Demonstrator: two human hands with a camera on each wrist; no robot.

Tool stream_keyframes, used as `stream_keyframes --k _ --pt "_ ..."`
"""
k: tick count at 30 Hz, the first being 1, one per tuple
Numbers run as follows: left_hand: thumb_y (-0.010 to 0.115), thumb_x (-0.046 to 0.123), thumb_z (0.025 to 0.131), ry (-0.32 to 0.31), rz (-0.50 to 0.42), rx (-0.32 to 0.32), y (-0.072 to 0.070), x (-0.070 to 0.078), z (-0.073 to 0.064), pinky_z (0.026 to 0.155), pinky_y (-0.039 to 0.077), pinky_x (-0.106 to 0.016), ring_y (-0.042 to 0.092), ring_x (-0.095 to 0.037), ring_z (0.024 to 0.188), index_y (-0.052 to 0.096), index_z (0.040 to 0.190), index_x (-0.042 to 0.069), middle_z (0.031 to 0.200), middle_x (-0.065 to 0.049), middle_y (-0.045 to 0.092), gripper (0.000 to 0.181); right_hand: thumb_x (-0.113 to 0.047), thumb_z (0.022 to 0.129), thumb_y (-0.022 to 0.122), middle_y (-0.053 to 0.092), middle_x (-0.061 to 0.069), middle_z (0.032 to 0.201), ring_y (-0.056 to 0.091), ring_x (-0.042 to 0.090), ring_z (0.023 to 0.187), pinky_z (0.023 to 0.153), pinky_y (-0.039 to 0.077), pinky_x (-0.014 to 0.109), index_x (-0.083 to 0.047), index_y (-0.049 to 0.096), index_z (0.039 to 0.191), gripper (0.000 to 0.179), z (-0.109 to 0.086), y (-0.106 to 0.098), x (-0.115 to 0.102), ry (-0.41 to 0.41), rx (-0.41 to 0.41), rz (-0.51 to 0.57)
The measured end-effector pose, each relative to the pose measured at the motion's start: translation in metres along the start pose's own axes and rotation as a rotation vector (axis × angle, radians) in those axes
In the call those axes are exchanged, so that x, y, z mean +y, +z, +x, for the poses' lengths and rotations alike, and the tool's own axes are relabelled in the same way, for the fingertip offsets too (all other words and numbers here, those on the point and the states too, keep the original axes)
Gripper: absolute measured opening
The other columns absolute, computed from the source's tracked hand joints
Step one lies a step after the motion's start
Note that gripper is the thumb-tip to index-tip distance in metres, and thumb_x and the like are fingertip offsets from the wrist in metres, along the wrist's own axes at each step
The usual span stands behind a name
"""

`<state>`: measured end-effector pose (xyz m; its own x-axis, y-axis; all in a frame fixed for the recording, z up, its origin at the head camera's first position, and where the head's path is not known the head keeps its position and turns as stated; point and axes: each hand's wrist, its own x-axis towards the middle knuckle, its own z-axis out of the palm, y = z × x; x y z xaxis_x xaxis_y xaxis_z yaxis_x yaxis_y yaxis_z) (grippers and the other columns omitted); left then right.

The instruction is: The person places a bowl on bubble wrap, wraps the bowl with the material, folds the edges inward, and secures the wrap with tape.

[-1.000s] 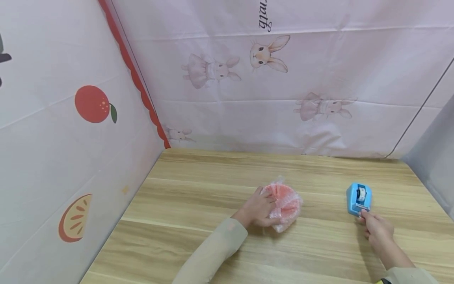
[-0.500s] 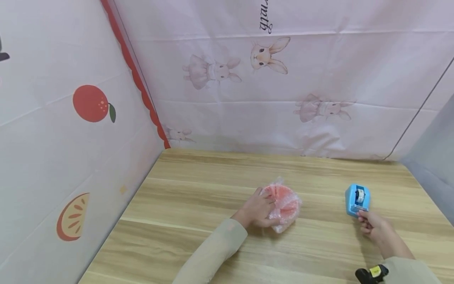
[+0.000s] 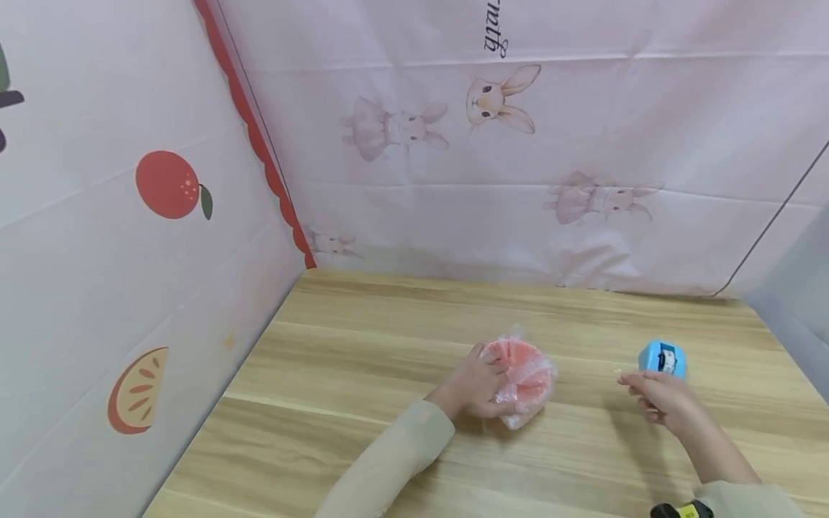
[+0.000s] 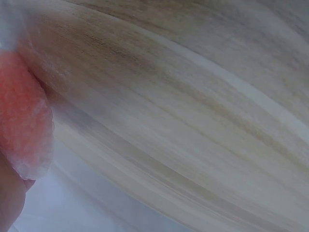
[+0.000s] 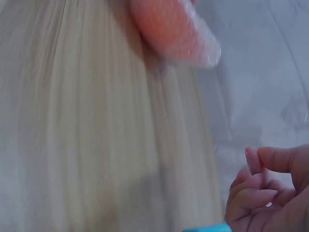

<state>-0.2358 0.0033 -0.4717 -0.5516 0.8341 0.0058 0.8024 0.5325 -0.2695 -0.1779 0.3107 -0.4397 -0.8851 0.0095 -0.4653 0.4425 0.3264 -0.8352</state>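
Observation:
A round pink bowl in clear bubble wrap (image 3: 527, 378) sits on the wooden table. My left hand (image 3: 476, 381) holds it from the left, fingers over its top and thumb along its near side. In the left wrist view only part of the wrapped bowl (image 4: 21, 111) and a bit of the hand (image 4: 9, 198) show. My right hand (image 3: 667, 403) pinches a tiny, barely visible piece of clear tape between thumb and forefinger, off to the bowl's right. Just behind that hand is a blue tape dispenser (image 3: 653, 352), partly hidden by it.
The wood-grain table (image 3: 363, 338) meets a pink rabbit-print cloth (image 3: 414, 216) at the back. A white cloth with fruit prints (image 3: 214, 302) hangs along the left. A black and yellow device (image 3: 683, 511) is at my right wrist.
My right hand has come away from the dispenser's front, moving left and slightly up with the bit of tape. My left hand stays on the wrapped bowl.

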Motion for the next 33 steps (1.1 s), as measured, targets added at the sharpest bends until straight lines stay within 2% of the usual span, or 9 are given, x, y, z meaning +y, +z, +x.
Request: stream_keyframes --k 2,4,7,10,14,20,27,30,33 --pt "0.032 0.065 0.088 -0.003 -0.002 0.005 0.0 -0.001 -0.001 0.105 0.031 -0.042 0.04 -0.016 0.126 0.065 0.111 0.021 0.132 0.005 0.055 0.059 -0.03 0.095 0.046 0.056 0.012 0.099 0.042 0.009 0.063 0.053 0.039 0.023 0.005 0.059 0.107 0.04 -0.002 0.012 -0.014 -0.074 0.032 -0.154" --pt "0.033 0.065 0.088 -0.008 -0.011 0.015 0.0 -0.001 -0.001 0.106 0.03 -0.042 0.038 -0.018 0.127 0.066 0.105 0.022 0.134 0.001 0.051 0.057 -0.03 0.095 0.047 0.057 0.021 0.11 0.051 0.018 0.075 0.061 0.043 0.028 0.007 0.059 0.108 0.041 -0.002 0.026 -0.025 -0.152 0.074 -0.265" --pt "0.034 0.065 0.087 -0.02 -0.029 0.031 0.001 -0.001 -0.001 0.107 0.03 -0.043 0.036 -0.02 0.127 0.065 0.098 0.024 0.134 -0.002 0.046 0.053 -0.025 0.095 0.049 0.065 0.019 0.104 0.055 0.029 0.095 0.073 0.046 0.035 0.005 0.064 0.099 0.034 0.001 0.049 -0.035 -0.259 0.128 -0.343" --pt "0.034 0.065 0.087 -0.028 -0.033 0.04 0.001 -0.001 -0.001 0.106 0.032 -0.044 0.037 -0.021 0.125 0.064 0.096 0.025 0.132 -0.002 0.045 0.05 -0.017 0.094 0.052 0.068 0.011 0.085 0.059 0.023 0.087 0.072 0.047 0.032 0.004 0.066 0.094 0.025 0.006 0.07 -0.041 -0.356 0.152 -0.338" --pt "0.035 0.065 0.086 -0.034 -0.03 0.045 0.0 -0.001 -0.002 0.103 0.033 -0.043 0.038 -0.02 0.124 0.065 0.098 0.025 0.131 -0.002 0.047 0.051 -0.01 0.09 0.056 0.066 0.008 0.076 0.054 0.011 0.072 0.063 0.045 0.024 0.005 0.067 0.087 0.018 0.012 0.093 -0.047 -0.424 0.157 -0.303" --pt "0.034 0.065 0.087 -0.045 -0.038 0.026 -0.004 0.0 -0.003 0.108 0.031 -0.047 0.034 -0.022 0.131 0.065 0.113 0.023 0.14 -0.006 0.043 0.058 -0.003 0.086 0.057 0.064 0.008 0.072 0.051 0.01 0.065 0.053 0.043 0.02 0.007 0.064 0.082 0.014 0.02 0.116 -0.057 -0.426 0.152 -0.31" --pt "0.033 0.065 0.087 -0.054 -0.021 0.004 -0.005 0.001 -0.002 0.109 0.03 -0.047 0.033 -0.021 0.133 0.05 0.132 0.026 0.14 -0.002 0.041 0.062 -0.003 0.084 0.059 0.052 0.0 0.056 0.043 0.009 0.053 0.045 0.035 0.018 0.003 0.058 0.066 0.019 0.027 0.13 -0.072 -0.427 0.174 -0.355" --pt "0.032 0.065 0.088 -0.06 -0.012 -0.019 -0.006 0.001 -0.002 0.109 0.029 -0.047 0.031 -0.021 0.134 0.044 0.138 0.027 0.143 -0.002 0.039 0.064 -0.002 0.082 0.06 0.047 -0.003 0.052 0.042 0.007 0.05 0.045 0.035 0.018 0.001 0.056 0.061 0.022 0.031 0.133 -0.075 -0.418 0.188 -0.388" --pt "0.032 0.066 0.087 -0.064 -0.018 -0.028 -0.006 0.001 -0.003 0.11 0.029 -0.047 0.031 -0.022 0.135 0.044 0.138 0.026 0.145 -0.002 0.038 0.065 0.002 0.078 0.057 0.042 -0.005 0.049 0.041 0.008 0.049 0.044 0.034 0.019 -0.004 0.049 0.055 0.026 0.036 0.135 -0.076 -0.439 0.184 -0.458"
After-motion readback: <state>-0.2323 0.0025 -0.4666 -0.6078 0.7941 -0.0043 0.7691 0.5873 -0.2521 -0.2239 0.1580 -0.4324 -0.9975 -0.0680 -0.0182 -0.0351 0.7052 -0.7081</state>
